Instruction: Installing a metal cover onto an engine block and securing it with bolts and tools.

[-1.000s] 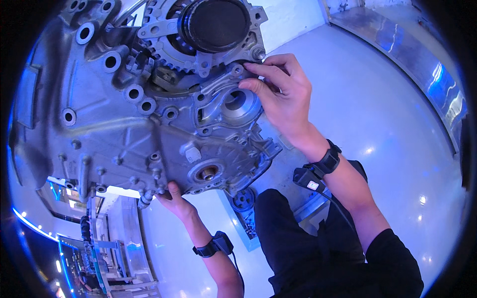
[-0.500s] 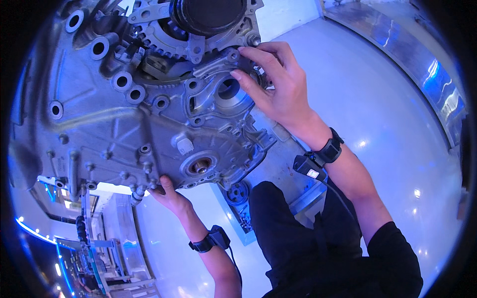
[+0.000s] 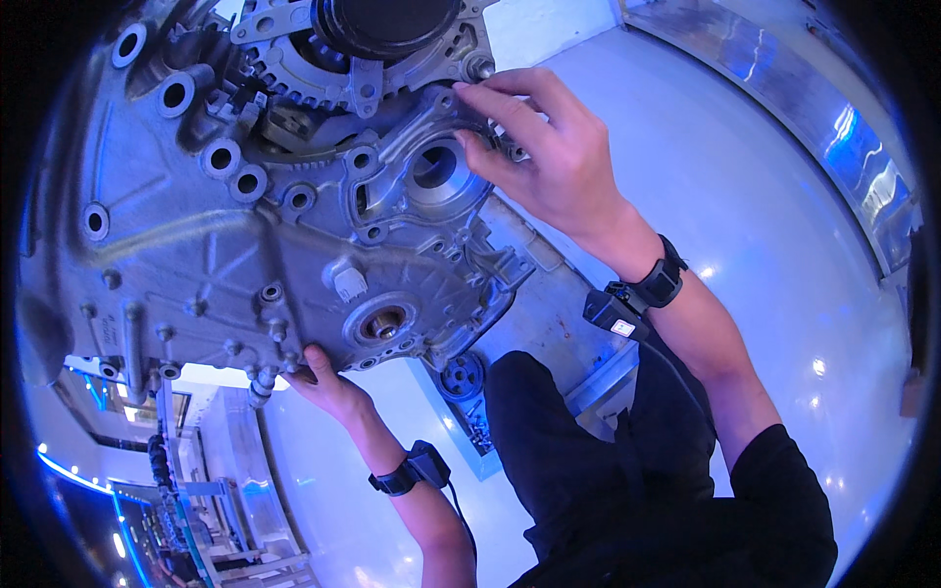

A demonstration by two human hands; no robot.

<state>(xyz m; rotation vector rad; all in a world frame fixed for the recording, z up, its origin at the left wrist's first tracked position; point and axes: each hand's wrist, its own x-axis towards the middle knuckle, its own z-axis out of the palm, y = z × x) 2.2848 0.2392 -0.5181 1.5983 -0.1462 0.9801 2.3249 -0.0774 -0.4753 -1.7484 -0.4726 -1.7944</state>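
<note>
A large grey metal engine fills the upper left, its cast front cover facing me. My left hand grips its lower edge, thumb on the face and the other fingers mostly hidden underneath. At the upper right, my right hand reaches the cover's side beside a large round opening. Its index finger and thumb are apart, with their tips at the metal near a bolt. Below sits a smaller bored hub, near a pale plug. A black round pulley tops the engine.
Under the engine, a blue tray on the floor holds a dark wheel-like part and small hardware. My knees are close by. A shiny metal panel curves along the right; metal framework stands at lower left.
The engine appears shifted slightly left and up in the picture. My right hand's fingers stay by the cover's edge, and my left hand keeps its place at the lower edge.
</note>
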